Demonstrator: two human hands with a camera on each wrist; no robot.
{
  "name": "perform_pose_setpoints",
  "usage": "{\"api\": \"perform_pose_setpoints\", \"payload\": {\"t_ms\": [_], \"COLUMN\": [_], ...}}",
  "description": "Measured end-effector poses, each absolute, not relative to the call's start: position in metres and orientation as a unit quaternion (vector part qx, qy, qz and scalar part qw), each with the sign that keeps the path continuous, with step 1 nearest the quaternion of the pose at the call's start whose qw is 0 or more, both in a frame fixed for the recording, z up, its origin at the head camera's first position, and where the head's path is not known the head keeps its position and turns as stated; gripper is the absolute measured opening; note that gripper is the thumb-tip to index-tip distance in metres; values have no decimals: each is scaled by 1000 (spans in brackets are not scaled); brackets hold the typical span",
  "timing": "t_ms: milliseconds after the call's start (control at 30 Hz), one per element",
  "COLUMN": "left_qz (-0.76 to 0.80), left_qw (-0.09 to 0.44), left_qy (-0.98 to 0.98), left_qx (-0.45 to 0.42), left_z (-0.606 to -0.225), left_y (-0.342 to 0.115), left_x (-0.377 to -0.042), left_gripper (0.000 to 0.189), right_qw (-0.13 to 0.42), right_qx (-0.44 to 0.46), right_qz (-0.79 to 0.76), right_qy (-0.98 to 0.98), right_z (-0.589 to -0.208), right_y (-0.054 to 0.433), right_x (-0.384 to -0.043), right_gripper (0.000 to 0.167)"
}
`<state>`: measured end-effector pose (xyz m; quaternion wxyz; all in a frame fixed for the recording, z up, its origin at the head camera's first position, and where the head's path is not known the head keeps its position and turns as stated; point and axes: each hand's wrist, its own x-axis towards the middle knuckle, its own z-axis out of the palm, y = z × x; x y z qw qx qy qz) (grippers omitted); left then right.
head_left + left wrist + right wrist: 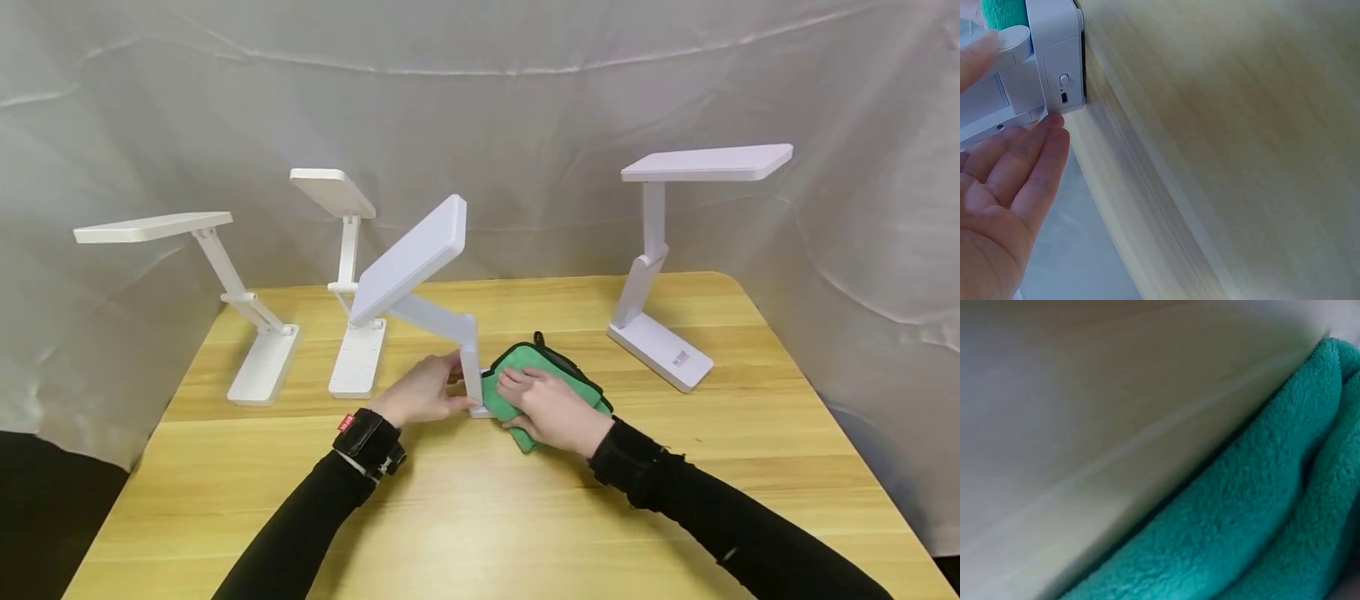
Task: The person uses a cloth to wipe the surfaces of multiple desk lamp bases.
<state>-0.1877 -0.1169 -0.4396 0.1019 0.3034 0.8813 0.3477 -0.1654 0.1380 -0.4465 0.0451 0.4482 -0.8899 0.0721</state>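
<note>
A white folding desk lamp [412, 258] stands at the middle of the table, its panel tilted up to the right. My left hand [426, 392] holds the foot of its lower arm. In the left wrist view the thumb lies on the hinge and the fingertips touch the end of the lamp base [1060, 56], near a small switch and port. My right hand [558, 408] holds a folded green cloth [517, 362] with dark edging against the base, most of which it hides. Plush folds of this cloth fill the lower right of the right wrist view.
Two more white lamps stand to the left, one at the far left [262, 367] and one behind my left hand [358, 358]. Another lamp [660, 350] stands at the back right. A grey curtain [510, 125] hangs behind the wooden table [465, 517].
</note>
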Motion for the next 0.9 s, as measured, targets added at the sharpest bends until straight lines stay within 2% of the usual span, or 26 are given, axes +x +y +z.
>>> {"api": "perform_pose_setpoints", "payload": {"t_ms": [200,367,700,900], "left_qz": [346,342,342,346], "left_qw": [106,117,116,131], "left_qy": [883,886,885,886], "left_qx": [299,290,295,279], "left_z": [-438,-437,-438,-438], "left_y": [-116,-118,-116,-114], "left_x": [-188,-189,-189,-188], "left_gripper": [46,46,44,42], "right_qw": [-15,-23,-40,-76], "right_qx": [456,434,418,399], "right_qz": [124,130,168,229], "right_qy": [-881,-891,-892,-885], "right_z": [-440,-438,-443,-439], "right_y": [160,182,151,172], "right_x": [-162,-163,-169,-162], "right_gripper": [53,52,45,41]}}
